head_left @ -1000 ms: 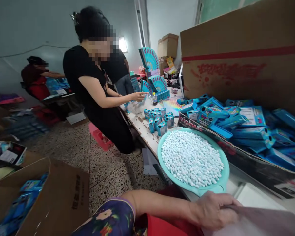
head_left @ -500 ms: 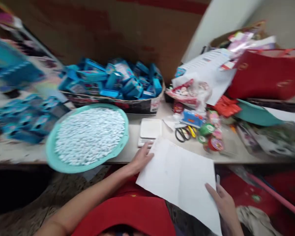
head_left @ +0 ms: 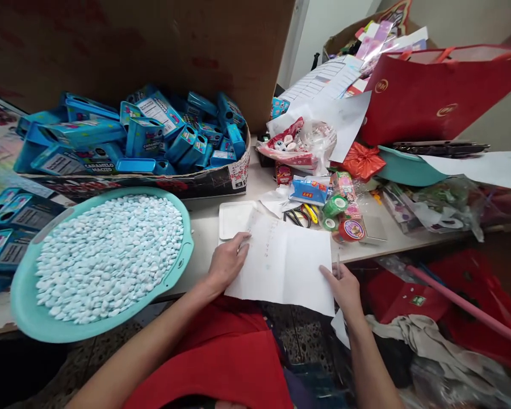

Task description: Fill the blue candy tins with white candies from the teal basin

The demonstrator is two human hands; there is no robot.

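A creased sheet of white paper (head_left: 298, 267) with faint handwriting near its left side lies tilted over the table's front edge. My left hand (head_left: 229, 262) is closed on its left edge, thumb and fingers pinching it. At the right edge my right hand (head_left: 344, 289) grips the sheet between thumb and fingers. A thin, pale pen-like stick (head_left: 338, 262) pokes up from that hand; its kind is unclear. Behind the paper sits a white kitchen scale (head_left: 234, 218), partly covered by the sheet. Scissors (head_left: 297, 217) with black handles lie just beyond the paper's top edge.
At left, a turquoise basin (head_left: 176, 278) holds pale blue candies. Blue candy boxes (head_left: 145, 136) fill a cardboard tray (head_left: 213, 183) behind it. Tape rolls (head_left: 335, 204), a blue packet (head_left: 309, 190) and a red paper bag (head_left: 430, 96) crowd the right. A pink pole (head_left: 468, 307) slants below.
The view has swung right and closer, so things sit further left. The paper is raised flatter toward the table, with writing now visible. Both hands keep their hold on it.
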